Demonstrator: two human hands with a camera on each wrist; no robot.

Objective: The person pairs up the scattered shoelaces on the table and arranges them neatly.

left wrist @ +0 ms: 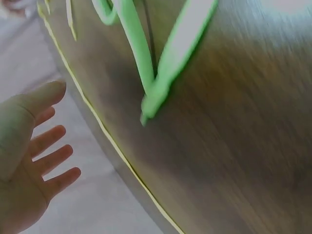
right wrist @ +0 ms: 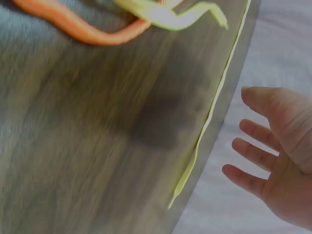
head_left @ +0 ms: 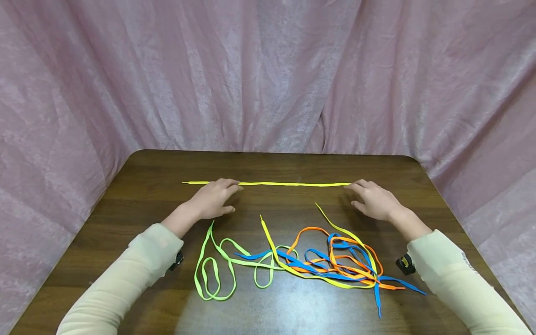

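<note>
A yellow shoelace lies stretched nearly straight from left to right across the far part of the table. My left hand is over its left portion, fingers extended and parted. In the left wrist view the same hand shows an empty palm, with the lace running past its fingertips. My right hand is at the lace's right end, overlapping it in the head view. The right wrist view shows that hand with spread fingers and nothing in them, and the lace's tipped end on the wood beside it.
Closer in, a light green lace lies in loose loops. It meets a tangle of a blue lace, an orange lace and a second yellow lace. A pink curtain hangs behind the brown wooden table.
</note>
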